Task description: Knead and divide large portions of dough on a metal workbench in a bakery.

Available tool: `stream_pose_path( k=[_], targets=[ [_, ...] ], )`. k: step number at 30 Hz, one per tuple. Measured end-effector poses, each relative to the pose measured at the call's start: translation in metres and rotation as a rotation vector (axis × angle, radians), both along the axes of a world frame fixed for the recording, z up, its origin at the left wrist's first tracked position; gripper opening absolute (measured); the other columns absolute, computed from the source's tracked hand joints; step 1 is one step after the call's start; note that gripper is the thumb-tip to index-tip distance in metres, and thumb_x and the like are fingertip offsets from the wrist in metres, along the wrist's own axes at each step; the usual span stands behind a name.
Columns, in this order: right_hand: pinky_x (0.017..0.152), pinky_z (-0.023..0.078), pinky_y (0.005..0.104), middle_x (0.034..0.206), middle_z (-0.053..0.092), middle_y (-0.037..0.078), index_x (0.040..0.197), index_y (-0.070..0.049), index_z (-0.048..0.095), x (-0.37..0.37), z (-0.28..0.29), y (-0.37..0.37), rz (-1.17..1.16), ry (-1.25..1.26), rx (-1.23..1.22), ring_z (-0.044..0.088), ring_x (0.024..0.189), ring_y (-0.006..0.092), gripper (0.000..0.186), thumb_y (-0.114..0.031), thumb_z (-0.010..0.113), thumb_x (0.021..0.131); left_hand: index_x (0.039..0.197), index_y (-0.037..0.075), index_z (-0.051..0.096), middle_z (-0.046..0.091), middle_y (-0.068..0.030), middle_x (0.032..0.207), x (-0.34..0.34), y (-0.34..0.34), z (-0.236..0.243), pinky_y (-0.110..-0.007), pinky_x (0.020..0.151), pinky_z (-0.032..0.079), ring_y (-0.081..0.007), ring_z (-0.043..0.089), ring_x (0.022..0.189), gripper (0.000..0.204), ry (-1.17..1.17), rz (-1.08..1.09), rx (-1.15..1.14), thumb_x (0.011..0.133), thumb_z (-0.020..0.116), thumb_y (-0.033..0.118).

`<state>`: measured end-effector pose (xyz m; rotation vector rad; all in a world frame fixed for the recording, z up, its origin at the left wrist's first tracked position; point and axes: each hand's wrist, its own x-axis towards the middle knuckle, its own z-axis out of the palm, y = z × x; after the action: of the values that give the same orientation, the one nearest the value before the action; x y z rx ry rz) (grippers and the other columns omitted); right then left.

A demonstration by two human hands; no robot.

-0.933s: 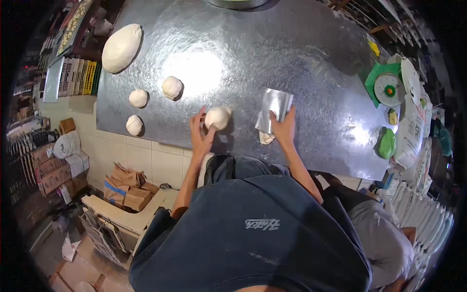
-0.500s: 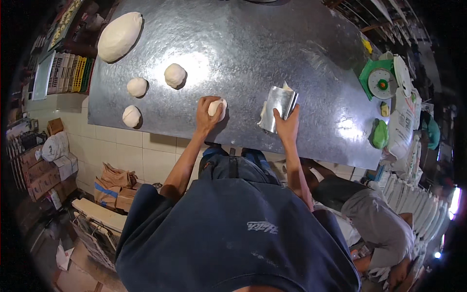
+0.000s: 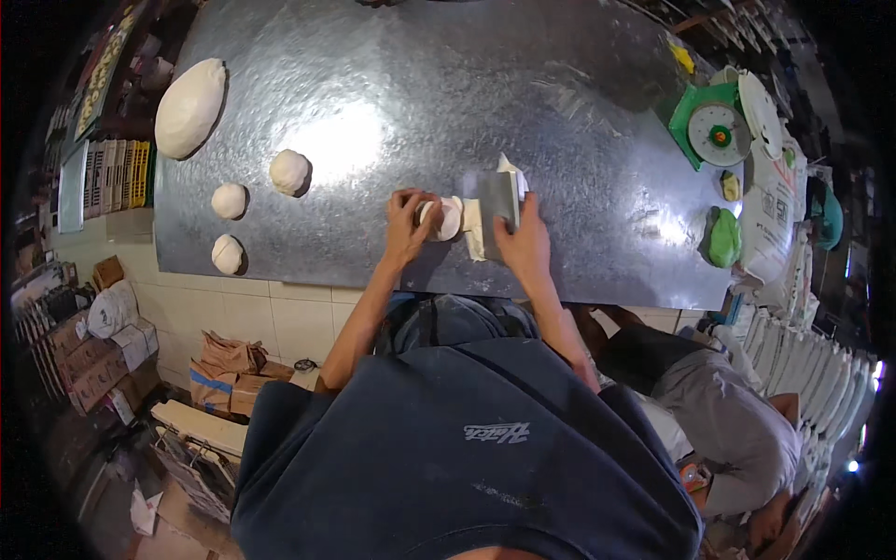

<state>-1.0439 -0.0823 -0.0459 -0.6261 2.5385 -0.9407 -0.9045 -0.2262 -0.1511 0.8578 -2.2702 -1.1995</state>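
Note:
My left hand curls round a pale dough ball on the metal table, its fingers over the ball's left side. In my right hand is a metal dough scraper, gripped with the thumb across its face. A flat piece of dough lies by the scraper's left edge, close to the ball. Another bit of dough sticks out past the scraper's far end. Whether these two bits join beneath the scraper is hidden.
On the table's left lie a large dough mass and several balls, one a round dough ball. A green dial scale stands at the right, with a green bag nearer. A person in grey bends down at my right.
My right hand has brought the scraper leftward, closer to my left hand. The dough ball and the strip by the scraper now nearly meet. The whole view has shifted slightly.

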Motion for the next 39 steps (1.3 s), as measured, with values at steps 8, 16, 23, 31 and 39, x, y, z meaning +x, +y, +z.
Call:
stream_pose_path(
  k=[8,16,23,31,39],
  targets=[
    [0.066,0.047,0.0517,0.098,0.055,0.02,0.108,-0.004,0.04,0.02,-0.053,-0.029,0.338,0.142,0.162,0.059,0.084,0.045,0.032,-0.008,0.057,0.081,0.114,0.006,0.055,0.053,-0.0154,0.108,-0.011,0.026,0.014,-0.039,0.088,0.037,-0.0315,0.045,0.101,0.03,-0.105,0.029,0.099,0.093,0.053,0.027],
    [0.074,0.044,0.0511,0.098,0.054,0.024,0.107,0.0,0.04,0.018,-0.067,-0.06,0.109,-0.119,0.057,0.054,0.092,0.0443,0.038,-0.012,0.062,0.079,0.111,0.0,0.051,0.054,-0.0188,0.105,-0.006,0.012,0.002,-0.041,0.088,0.039,-0.0296,0.047,0.101,0.033,0.197,0.492,0.416,0.092,0.054,0.027],
    [0.081,0.047,0.0397,0.106,0.061,0.026,0.122,0.005,0.035,0.011,-0.039,0.009,-0.227,-0.036,-0.339,0.061,0.099,0.0358,0.06,-0.018,0.07,0.079,0.095,0.002,0.062,0.055,-0.0152,0.099,0.067,-0.096,-0.019,-0.039,0.081,0.043,-0.029,0.054,0.09,0.032,0.063,0.393,-0.209,0.074,0.071,0.023],
    [0.097,0.036,0.0362,0.124,0.047,0.025,0.132,0.012,0.027,0.048,-0.041,0.049,-0.391,-0.066,-0.313,0.048,0.113,0.0293,0.075,-0.018,0.072,0.08,0.099,0.007,0.058,0.056,-0.0157,0.104,0.057,0.01,-0.012,-0.041,0.082,0.044,-0.0343,0.054,0.093,0.038,0.147,-0.053,-0.153,0.066,0.075,0.015],
    [0.099,0.035,0.0371,0.129,0.044,0.026,0.134,0.013,0.026,0.038,-0.016,0.067,-0.434,-0.031,-0.271,0.046,0.117,0.0304,0.08,-0.022,0.073,0.079,0.111,0.005,0.056,0.052,-0.0175,0.115,0.151,-0.102,0.026,-0.045,0.097,0.032,-0.0334,0.045,0.11,0.038,-0.017,0.558,-0.333,0.083,0.067,0.028]
  ],
)
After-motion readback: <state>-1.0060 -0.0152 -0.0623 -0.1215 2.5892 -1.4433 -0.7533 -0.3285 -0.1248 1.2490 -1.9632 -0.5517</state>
